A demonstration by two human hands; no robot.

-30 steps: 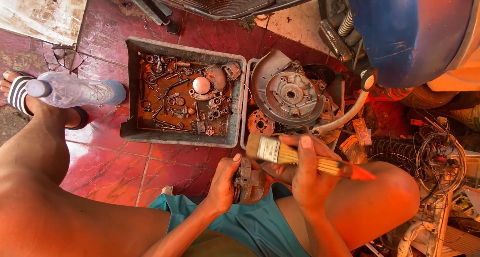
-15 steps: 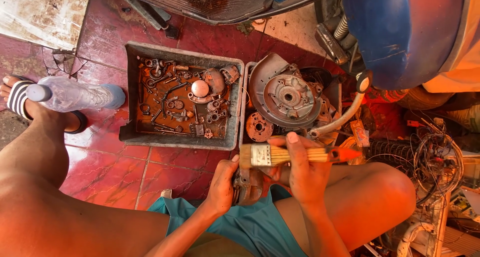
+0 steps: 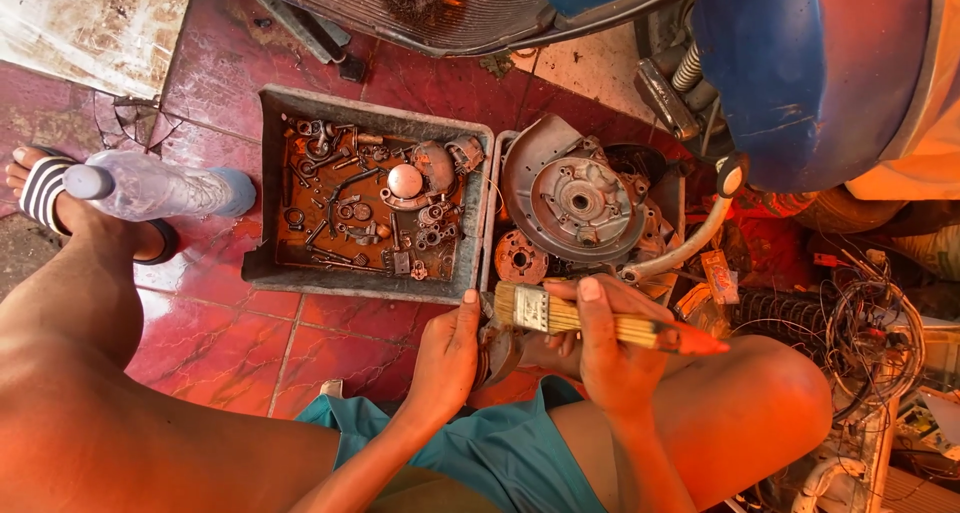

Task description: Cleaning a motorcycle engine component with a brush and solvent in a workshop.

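Small dark metal part (image 3: 497, 350) gripped in left hand (image 3: 445, 358), fingers curled shut around it, thumb up along its top edge; held low above lap, between knees, just short of tray edge. Part mostly hidden by hand; exact kind not determinable. Paintbrush (image 3: 600, 321) pinched in right hand (image 3: 610, 358), index finger laid over wooden handle, thumb beneath. Long axis of brush nearly level, running left to right: bristles toward left hand, orange handle tip pointing right past knee. Bristle end touching or just above part; contact not confirmed. Part thus located directly left of right hand, at bristle end of brush. Grey tray (image 3: 268, 263) of rusty liquid and small parts positioned on red tiled floor (image 3: 240, 338), just beyond both hands. Second tray alongside on right, carrying round engine cover (image 3: 575, 203). Clear plastic bottle (image 3: 150, 188) lying on its side near sandalled foot (image 3: 45, 188), well apart from hands. Tangled wires (image 3: 870, 333) at far right.
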